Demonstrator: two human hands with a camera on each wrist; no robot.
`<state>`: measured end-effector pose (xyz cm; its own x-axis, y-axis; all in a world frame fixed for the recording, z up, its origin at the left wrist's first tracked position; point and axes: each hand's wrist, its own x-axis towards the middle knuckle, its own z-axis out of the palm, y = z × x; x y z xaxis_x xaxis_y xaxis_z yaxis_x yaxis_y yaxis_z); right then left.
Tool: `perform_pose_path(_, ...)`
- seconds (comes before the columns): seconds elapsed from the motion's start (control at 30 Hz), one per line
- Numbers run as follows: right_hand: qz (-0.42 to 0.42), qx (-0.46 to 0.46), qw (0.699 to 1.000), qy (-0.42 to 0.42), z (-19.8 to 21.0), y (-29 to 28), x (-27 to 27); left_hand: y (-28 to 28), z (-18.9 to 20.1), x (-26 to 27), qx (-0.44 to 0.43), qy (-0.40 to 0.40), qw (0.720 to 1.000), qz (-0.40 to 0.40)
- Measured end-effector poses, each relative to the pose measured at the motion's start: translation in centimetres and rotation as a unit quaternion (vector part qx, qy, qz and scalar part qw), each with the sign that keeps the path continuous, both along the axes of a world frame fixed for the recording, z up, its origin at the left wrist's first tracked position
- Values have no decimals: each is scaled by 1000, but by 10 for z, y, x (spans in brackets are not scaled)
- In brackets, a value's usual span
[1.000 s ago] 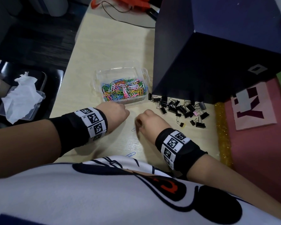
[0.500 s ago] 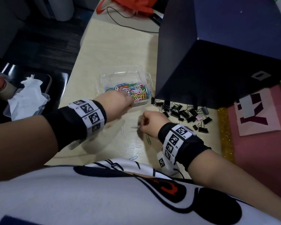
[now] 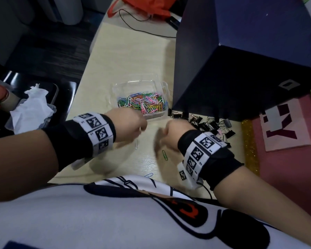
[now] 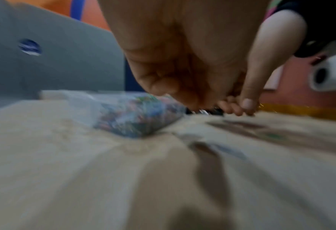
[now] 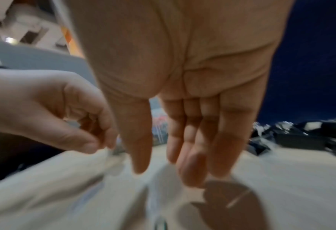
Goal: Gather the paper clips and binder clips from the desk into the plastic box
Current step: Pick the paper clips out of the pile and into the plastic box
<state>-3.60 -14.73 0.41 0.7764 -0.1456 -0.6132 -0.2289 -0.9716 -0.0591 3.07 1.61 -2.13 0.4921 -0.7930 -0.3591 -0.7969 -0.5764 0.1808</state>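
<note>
A clear plastic box [image 3: 161, 85] holding coloured paper clips [image 3: 144, 103] sits mid-desk; it shows as a blur [image 4: 135, 119] in the left wrist view. My left hand [image 3: 133, 123] hovers at its front edge, fingers curled. The right wrist view shows the left hand [image 5: 106, 144] pinching something small and pale, apparently a paper clip. My right hand [image 3: 171, 131] is beside it, with straight fingers [image 5: 192, 147] pointing down at the desk and holding nothing. Black binder clips [image 3: 212, 124] lie in a heap to its right. Loose clips lie near me: white [image 3: 136, 145], green [image 3: 165, 155], blue [image 3: 148, 175].
A large dark blue box [image 3: 241, 72] stands against the clip box and the binder clips. A pink board [image 3: 285, 164] with a glitter strip lies right. A tissue-filled tub [image 3: 32, 108] sits off the desk's left edge [image 3: 79, 90]; a red bag and a cable lie at the back.
My left hand rose from the desk to the box's front edge, fingers still curled. My right hand, pinching at a clip half a second ago, now has straight fingers.
</note>
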Motion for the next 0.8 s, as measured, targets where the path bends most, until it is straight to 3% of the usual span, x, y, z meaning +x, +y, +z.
perform_pose_path(0.07,71,-40,993,81,-8,6,-13,1,-11,-10,86,25,993,-77)
perform_pose_path(0.13,79,-43,992,86,-20,10,-21,2,-21,-13,111,13,988,-109)
perform_pose_path(0.27,45,-5,996,76,-33,9,-24,-1,-27,-12,105,-14,989,-101)
perform_pose_path(0.5,177,161,970,40,-27,15,-48,-1,-35,-15,125,-23,990,-67)
perform_pose_path(0.7,250,137,958,39,-41,32,-56,2,-39,-18,122,-21,991,-52)
perform_pose_path(0.8,246,115,962,32,-41,31,-50,3,-40,-20,116,-30,992,-46)
